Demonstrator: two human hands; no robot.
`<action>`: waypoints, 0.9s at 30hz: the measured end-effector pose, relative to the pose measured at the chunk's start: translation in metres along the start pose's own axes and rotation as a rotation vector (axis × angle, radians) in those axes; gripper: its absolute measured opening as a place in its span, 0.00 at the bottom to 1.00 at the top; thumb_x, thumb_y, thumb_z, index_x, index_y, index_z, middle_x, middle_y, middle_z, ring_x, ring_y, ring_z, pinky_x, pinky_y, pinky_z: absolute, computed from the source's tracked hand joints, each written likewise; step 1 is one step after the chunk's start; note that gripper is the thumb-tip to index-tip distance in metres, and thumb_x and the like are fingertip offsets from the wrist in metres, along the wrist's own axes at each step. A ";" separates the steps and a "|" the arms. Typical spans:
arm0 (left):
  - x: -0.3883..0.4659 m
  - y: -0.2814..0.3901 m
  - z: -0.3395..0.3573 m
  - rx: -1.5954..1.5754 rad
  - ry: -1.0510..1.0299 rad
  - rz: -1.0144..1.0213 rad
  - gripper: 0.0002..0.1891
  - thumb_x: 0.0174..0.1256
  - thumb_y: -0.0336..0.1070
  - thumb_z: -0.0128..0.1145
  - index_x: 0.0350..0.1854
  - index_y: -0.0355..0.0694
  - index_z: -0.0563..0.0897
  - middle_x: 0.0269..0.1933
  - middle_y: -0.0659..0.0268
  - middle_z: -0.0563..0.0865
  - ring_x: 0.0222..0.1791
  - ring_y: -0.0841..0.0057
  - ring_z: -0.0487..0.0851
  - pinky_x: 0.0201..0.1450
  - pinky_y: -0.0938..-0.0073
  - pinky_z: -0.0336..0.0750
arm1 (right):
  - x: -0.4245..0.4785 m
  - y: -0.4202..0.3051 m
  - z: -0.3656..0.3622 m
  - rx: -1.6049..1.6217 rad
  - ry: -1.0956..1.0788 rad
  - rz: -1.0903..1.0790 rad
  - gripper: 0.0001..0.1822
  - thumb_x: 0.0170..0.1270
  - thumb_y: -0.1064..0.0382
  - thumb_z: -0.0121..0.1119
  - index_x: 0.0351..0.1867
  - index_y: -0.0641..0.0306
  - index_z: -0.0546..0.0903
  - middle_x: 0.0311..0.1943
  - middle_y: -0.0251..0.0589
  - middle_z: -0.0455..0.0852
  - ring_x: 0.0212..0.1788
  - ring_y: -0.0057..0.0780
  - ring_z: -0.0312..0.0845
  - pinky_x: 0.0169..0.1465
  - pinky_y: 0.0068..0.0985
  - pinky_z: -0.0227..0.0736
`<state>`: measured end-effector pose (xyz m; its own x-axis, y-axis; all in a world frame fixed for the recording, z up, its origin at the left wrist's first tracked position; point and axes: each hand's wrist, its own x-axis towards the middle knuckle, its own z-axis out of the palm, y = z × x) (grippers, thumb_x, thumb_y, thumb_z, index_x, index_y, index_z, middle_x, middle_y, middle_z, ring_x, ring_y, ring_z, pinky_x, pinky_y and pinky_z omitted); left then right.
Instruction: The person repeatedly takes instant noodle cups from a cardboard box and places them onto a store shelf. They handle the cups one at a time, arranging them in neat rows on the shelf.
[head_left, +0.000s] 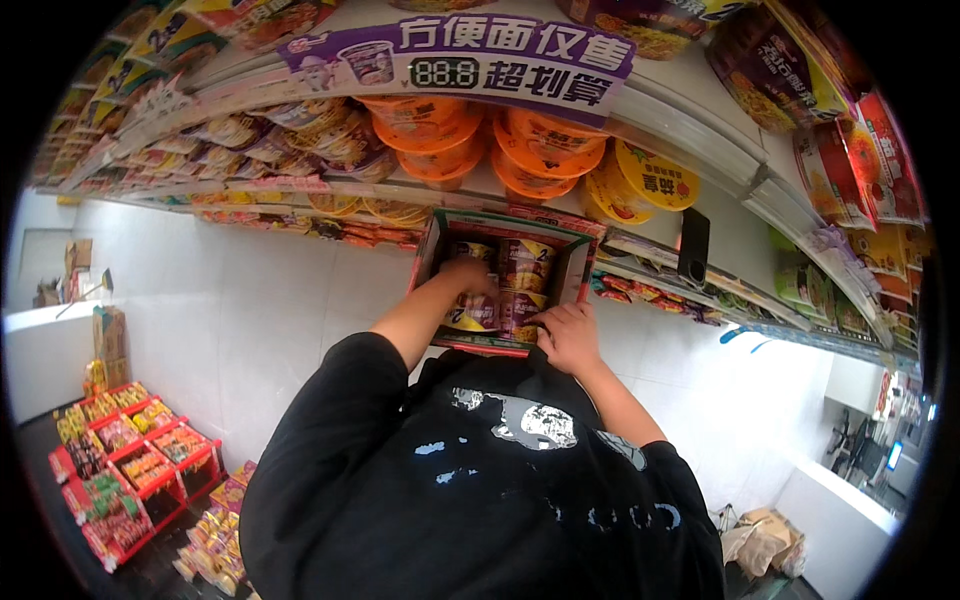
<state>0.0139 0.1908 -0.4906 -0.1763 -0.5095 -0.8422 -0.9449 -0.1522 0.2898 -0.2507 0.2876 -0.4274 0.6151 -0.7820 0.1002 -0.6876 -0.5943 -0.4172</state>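
An open cardboard box with green and red edges is before me at the front of the shelving. Several purple-and-yellow instant noodle cups stand inside it. My left hand reaches into the left half, over the cups there. It is blurred, and its fingertips are hard to make out, so whether it grips a cup does not show. At the front right corner, my right hand holds the box's rim, its index finger reaching inward near the front right cup.
Orange noodle tubs and yellow tubs fill the shelf behind the box. A purple price sign hangs above. A black phone-like object is at the shelf edge on the right. Red display bins with packets stand on the floor to the left.
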 end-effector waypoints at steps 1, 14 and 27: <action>-0.013 -0.001 -0.006 -0.029 0.125 0.056 0.49 0.45 0.70 0.76 0.64 0.38 0.84 0.58 0.50 0.89 0.58 0.58 0.89 0.62 0.60 0.82 | -0.001 0.001 0.002 0.010 0.016 -0.006 0.13 0.59 0.56 0.64 0.41 0.57 0.89 0.41 0.38 0.90 0.49 0.38 0.82 0.60 0.42 0.67; -0.165 0.062 0.009 -1.993 0.143 0.803 0.33 0.77 0.59 0.58 0.73 0.41 0.72 0.68 0.62 0.83 0.67 0.67 0.82 0.71 0.57 0.74 | 0.035 0.015 -0.047 1.140 0.263 0.306 0.28 0.73 0.60 0.61 0.70 0.68 0.71 0.53 0.41 0.85 0.53 0.28 0.82 0.62 0.29 0.73; -0.213 0.136 0.003 -0.324 1.113 0.708 0.55 0.55 0.59 0.77 0.80 0.37 0.62 0.76 0.47 0.70 0.76 0.52 0.69 0.76 0.53 0.65 | 0.013 0.043 -0.110 2.378 0.049 0.540 0.29 0.85 0.48 0.45 0.76 0.63 0.67 0.71 0.49 0.77 0.71 0.47 0.76 0.75 0.49 0.69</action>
<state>-0.0777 0.2813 -0.2730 -0.1329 -0.9458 0.2962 -0.6117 0.3134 0.7263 -0.3148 0.2313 -0.3448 0.5812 -0.7504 -0.3149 0.7037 0.6577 -0.2686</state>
